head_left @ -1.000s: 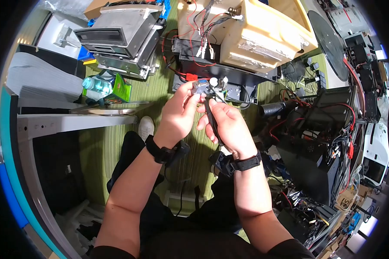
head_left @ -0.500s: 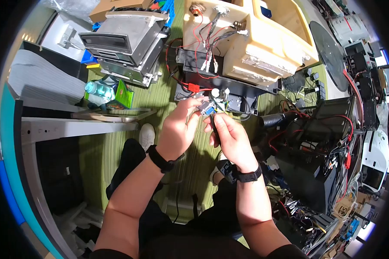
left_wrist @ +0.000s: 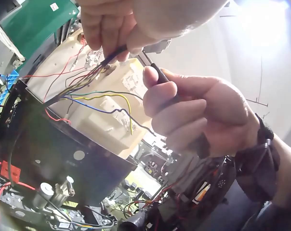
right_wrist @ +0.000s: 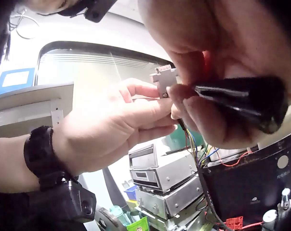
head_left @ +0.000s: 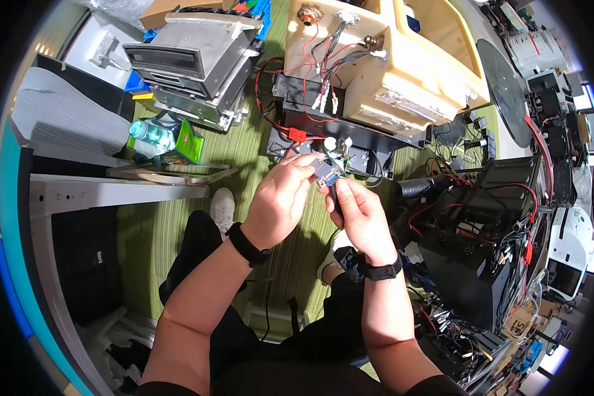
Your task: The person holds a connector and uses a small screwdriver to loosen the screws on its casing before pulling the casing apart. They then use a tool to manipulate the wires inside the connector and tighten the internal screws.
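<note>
My left hand [head_left: 280, 199] pinches a grey connector [head_left: 326, 173] with a blue end face, in front of the black box. In the left wrist view, a dark cable [left_wrist: 111, 57] runs from its fingers and fans out into coloured wires. My right hand [head_left: 364, 221] grips a black-handled tool [right_wrist: 242, 98] whose thin metal shaft [left_wrist: 147, 57] points toward the connector. In the right wrist view the connector [right_wrist: 167, 83] stands upright between the fingertips of my left hand [right_wrist: 114, 118], close to the right fingers. Whether the tool's tip touches it is hidden.
Ahead stand a cream plastic housing [head_left: 402, 79] and a black box [head_left: 350, 127] with loose wires. Stacked metal units [head_left: 198, 66] and a bottle [head_left: 153, 135] lie to the left, beside a metal frame [head_left: 119, 193]. Cables and black equipment [head_left: 465, 264] crowd the right.
Both hands and the connector now appear lower and slightly further right in the head view. The connector has turned, and its blue face shows more plainly than a second ago.
</note>
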A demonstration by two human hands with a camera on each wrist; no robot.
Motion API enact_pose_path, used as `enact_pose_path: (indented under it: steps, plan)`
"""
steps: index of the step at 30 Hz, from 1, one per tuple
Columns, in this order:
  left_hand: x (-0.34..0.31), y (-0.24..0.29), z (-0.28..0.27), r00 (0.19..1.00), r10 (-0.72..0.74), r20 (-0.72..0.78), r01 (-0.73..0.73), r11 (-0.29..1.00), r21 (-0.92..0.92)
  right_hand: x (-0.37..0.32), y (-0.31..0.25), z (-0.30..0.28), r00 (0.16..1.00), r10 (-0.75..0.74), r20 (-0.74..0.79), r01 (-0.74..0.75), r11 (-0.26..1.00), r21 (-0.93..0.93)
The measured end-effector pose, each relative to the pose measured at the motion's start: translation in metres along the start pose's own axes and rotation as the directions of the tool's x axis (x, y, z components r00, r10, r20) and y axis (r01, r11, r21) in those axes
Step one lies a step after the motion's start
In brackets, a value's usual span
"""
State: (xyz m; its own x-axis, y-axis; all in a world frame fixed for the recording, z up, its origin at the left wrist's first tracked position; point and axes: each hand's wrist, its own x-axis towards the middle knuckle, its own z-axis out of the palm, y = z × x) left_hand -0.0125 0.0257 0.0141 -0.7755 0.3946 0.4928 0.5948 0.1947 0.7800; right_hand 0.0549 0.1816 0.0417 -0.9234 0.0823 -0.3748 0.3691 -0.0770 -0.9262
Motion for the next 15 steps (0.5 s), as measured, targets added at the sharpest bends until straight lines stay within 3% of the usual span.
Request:
enact_pose_path:
  steps: [5,9,11,15]
  plan:
    - [0.002,0.000,-0.001,0.996,0.082,0.020,-0.082,0.996,0.036,-0.002,-0.010,0.003,0.996,0.084,-0.006,-0.082,0.986,0.147]
    - [0.001,0.001,0.000,0.997,0.074,0.030,-0.076,0.996,0.056,-0.002,-0.004,0.003,1.000,0.013,0.010,-0.014,0.991,0.137]
    - [-0.002,0.000,0.004,0.999,-0.033,-0.017,0.032,0.997,-0.065,0.000,0.002,0.004,0.999,-0.028,-0.017,0.030,0.990,0.141]
    - [-0.003,0.005,0.005,0.990,-0.138,-0.021,0.135,0.984,-0.119,0.001,0.006,0.002,0.996,-0.064,-0.057,0.068,0.996,0.063]
